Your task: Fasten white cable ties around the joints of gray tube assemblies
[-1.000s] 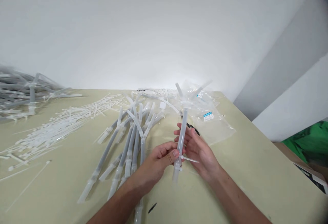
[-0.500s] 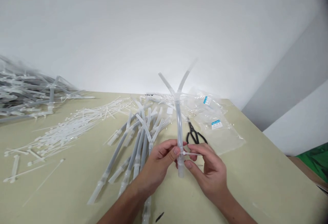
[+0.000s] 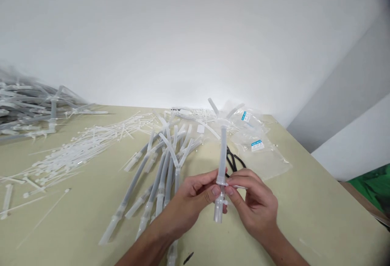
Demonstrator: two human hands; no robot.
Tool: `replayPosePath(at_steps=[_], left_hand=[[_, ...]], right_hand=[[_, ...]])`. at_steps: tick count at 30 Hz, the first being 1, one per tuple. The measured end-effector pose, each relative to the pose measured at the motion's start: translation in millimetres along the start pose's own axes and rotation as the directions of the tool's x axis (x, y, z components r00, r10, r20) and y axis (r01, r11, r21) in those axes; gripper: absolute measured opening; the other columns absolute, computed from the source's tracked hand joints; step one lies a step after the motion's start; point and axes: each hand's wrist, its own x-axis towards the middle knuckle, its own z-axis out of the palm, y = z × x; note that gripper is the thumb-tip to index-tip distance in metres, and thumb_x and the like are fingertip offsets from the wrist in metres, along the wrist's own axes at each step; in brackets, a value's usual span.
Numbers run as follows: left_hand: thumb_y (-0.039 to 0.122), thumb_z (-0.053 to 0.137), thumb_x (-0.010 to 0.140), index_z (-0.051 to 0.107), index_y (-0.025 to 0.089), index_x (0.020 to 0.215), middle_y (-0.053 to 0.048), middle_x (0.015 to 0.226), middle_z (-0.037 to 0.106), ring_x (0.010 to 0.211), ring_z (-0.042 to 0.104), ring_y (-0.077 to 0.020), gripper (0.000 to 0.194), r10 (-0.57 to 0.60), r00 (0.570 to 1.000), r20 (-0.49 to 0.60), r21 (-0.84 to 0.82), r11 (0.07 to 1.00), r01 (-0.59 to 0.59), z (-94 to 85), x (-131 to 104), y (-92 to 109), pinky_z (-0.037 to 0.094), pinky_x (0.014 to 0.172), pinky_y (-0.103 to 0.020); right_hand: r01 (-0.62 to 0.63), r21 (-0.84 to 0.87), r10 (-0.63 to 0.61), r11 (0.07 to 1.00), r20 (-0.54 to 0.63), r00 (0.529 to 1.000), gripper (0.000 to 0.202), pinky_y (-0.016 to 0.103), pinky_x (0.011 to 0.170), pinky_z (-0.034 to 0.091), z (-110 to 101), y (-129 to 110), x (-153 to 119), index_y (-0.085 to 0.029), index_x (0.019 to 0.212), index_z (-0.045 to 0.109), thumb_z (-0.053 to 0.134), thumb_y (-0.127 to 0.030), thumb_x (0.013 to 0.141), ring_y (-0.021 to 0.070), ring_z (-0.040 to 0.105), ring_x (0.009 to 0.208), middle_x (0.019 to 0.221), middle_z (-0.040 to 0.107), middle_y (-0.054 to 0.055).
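My left hand (image 3: 198,195) grips a translucent Y-shaped tube assembly (image 3: 223,152) near its lower end, thumb in front. The tube stands nearly upright, its two short branches pointing up and away. A white cable tie (image 3: 221,182) circles the tube just above the lower connector (image 3: 218,209). My right hand (image 3: 254,197) pinches the tie's tail between thumb and fingers, close beside the tube. Black-handled scissors (image 3: 233,161) lie behind the tube, partly hidden by it and my right hand.
Similar tube assemblies (image 3: 134,184) lie left of my hands. Loose white cable ties (image 3: 82,148) spread further left, and a big pile of tubes (image 3: 27,107) sits at the far left. Clear plastic bags (image 3: 268,160) with labels lie behind my right hand. A small dark piece (image 3: 188,258) is near the front.
The tube has shifted slightly right, and its branched top has tipped down and away. My right hand has moved a little right, with its fingers now closed on the tie.
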Motion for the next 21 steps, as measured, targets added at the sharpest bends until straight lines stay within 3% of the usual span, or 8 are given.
replayPosePath(at_steps=[8,16,18,21], left_hand=[[0.029,0.053,0.088,0.058,0.020,0.119,-0.004,0.089,0.057,0.077,0.053,-0.0135,0.033,-0.032,0.999,0.019,0.119,0.992,0.030,-3.1,-2,5,0.043,0.072,-0.028],[0.027,0.049,0.090,0.065,0.016,0.102,-0.003,0.085,0.052,0.075,0.048,-0.0122,0.023,0.027,0.999,0.039,0.195,0.980,-0.034,-2.6,0,8,0.038,0.070,-0.025],[0.028,0.050,0.089,0.064,0.017,0.103,-0.002,0.085,0.052,0.075,0.047,-0.0123,0.023,0.026,0.999,0.021,0.197,0.980,-0.030,-2.7,1,7,0.038,0.070,-0.025],[0.029,0.052,0.088,0.062,0.018,0.106,0.000,0.078,0.049,0.072,0.044,-0.0114,0.024,0.036,0.998,-0.050,0.233,0.972,-0.023,-2.4,1,6,0.035,0.067,-0.024]], right_hand=[[-0.033,-0.074,0.029,0.997,-0.062,0.998,0.023,0.030,0.058,0.048,6,-1,-5,-0.022,0.092,0.064,0.059,-0.004,0.078,0.0172,0.057,0.072,0.080,0.059,0.004],[-0.304,0.106,0.313,0.947,-0.075,0.947,0.009,0.027,0.052,0.048,14,-2,-10,-0.023,0.088,0.063,0.059,-0.017,0.083,0.0157,0.058,0.067,0.080,0.058,0.003],[-0.309,0.100,0.316,0.946,-0.075,0.946,0.008,0.027,0.052,0.048,14,-1,-8,-0.023,0.088,0.063,0.058,-0.018,0.084,0.0161,0.058,0.068,0.080,0.057,0.003],[-0.221,-0.049,0.217,0.974,-0.074,0.973,0.010,0.032,0.065,0.049,10,1,-3,-0.023,0.088,0.064,0.059,-0.017,0.083,0.0187,0.058,0.077,0.083,0.058,0.004]])
